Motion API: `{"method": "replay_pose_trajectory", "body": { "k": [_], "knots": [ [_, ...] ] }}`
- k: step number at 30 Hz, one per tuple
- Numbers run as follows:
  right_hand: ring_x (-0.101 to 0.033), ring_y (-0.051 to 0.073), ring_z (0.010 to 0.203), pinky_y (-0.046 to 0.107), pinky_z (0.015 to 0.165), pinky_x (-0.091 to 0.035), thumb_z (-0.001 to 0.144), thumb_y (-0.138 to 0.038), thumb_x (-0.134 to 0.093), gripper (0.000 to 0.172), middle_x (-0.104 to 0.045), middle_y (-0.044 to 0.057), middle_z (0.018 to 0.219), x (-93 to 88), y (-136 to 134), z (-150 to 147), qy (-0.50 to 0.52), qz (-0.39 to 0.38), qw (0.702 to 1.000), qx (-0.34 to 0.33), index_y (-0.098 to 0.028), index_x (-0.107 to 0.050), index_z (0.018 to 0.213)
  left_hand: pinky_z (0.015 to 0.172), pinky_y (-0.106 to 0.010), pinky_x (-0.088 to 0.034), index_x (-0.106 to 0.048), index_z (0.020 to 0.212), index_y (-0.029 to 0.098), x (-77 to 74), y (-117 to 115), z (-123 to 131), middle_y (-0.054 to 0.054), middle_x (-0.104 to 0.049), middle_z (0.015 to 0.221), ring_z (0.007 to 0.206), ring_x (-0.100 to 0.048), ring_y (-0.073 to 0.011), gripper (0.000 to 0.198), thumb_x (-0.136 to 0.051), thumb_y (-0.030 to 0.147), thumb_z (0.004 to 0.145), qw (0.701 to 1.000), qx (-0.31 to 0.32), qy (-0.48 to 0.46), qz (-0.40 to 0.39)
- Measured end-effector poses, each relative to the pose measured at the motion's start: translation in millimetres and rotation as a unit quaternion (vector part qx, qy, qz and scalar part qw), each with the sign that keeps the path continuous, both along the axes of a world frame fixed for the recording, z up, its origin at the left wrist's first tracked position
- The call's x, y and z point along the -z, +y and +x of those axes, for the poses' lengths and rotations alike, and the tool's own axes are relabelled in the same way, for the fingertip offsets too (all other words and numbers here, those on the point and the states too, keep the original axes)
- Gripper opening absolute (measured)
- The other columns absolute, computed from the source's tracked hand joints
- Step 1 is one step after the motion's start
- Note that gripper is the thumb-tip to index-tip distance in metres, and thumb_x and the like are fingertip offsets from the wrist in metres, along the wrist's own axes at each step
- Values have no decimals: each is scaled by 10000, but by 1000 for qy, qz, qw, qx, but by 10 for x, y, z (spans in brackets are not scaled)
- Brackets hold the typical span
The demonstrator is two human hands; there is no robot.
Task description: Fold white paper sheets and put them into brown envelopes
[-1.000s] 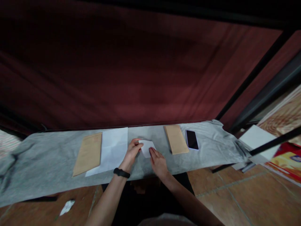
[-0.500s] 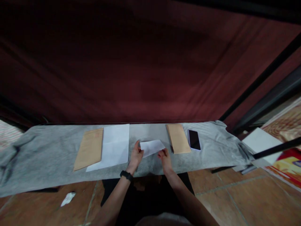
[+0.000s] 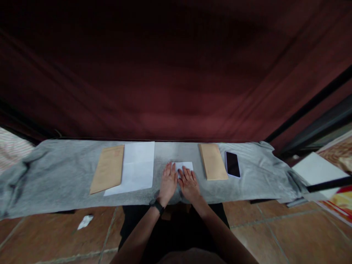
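A small folded white paper lies on the grey cloth at the middle of the table, partly hidden under my hands. My left hand rests flat on its left part, fingers stretched forward, a dark band at the wrist. Beside it, my right hand presses on the paper's near part with its fingers spread. The thumbs are close together. To the left are a large white sheet and a brown envelope overlapping its left edge. A stack of brown envelopes lies to the right of my hands.
A phone with a dark screen lies right of the envelope stack. The grey cloth covers the long narrow table, with a dark red curtain behind. A white crumpled scrap is on the tiled floor. Dark poles stand at the right.
Both hands have gone from holding the small paper at its sides to lying flat on it, closer together. The paper now lies down and looks smaller. The view has shifted slightly.
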State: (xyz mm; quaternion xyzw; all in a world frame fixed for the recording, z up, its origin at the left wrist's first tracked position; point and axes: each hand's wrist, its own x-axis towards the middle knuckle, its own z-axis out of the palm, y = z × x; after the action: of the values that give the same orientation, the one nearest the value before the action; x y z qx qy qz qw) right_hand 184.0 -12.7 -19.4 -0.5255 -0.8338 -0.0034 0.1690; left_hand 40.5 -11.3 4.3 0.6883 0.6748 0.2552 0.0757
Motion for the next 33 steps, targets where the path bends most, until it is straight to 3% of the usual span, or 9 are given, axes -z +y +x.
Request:
{"method": "replay_pose_trajectory", "body": {
  "k": [5,12,20,27,30,33],
  "knots": [
    [-392,264,1483,483,1217,-293,1047,-245,-394,499,-420,130,1604,-4,-18,20,1,5,1000,-2,-168,-450,1537,1245,-506,-283,-366,1560,122,117,-73,36,-167,-384,1624,1534,-303,-282,617,-322,440,1033,995,36,81,-46],
    [-339,282,1509,516,1221,-270,1051,-252,-324,529,-361,155,1632,-44,-10,117,60,-37,997,16,-130,-405,1560,1259,-504,-245,-292,1595,136,97,-194,-67,-163,-307,1658,1554,-248,-282,628,-367,381,1022,996,33,83,-29],
    [-341,283,1502,508,1215,-267,1064,-304,-269,569,-378,191,1618,3,27,273,51,-36,997,37,-82,-334,1583,1260,-539,-191,-273,1600,142,66,-238,-76,-162,-282,1668,1562,-218,-297,638,-365,399,1023,993,32,97,-58],
    [-343,307,1498,554,1214,-267,1064,-292,-289,540,-433,210,1580,-16,99,311,55,-35,996,65,-64,-423,1535,1266,-538,-164,-279,1594,123,84,-241,-62,-166,-263,1673,1569,-188,-293,646,-372,397,1017,992,27,106,-64],
    [-318,291,1514,557,1214,-278,1068,-308,-276,545,-415,195,1595,-63,188,182,81,-39,995,41,-77,-416,1541,1261,-555,-171,-261,1600,141,98,-236,-60,-163,-282,1667,1568,-195,-289,645,-367,390,1015,994,30,94,-57],
    [-309,247,1524,492,1227,-285,1069,-296,-267,535,-398,158,1614,-96,268,-5,84,-72,993,-34,-99,-426,1541,1262,-551,-171,-267,1597,128,111,-233,-65,-165,-283,1667,1569,-190,-290,645,-367,371,1008,993,31,95,-58]
  ]
}}
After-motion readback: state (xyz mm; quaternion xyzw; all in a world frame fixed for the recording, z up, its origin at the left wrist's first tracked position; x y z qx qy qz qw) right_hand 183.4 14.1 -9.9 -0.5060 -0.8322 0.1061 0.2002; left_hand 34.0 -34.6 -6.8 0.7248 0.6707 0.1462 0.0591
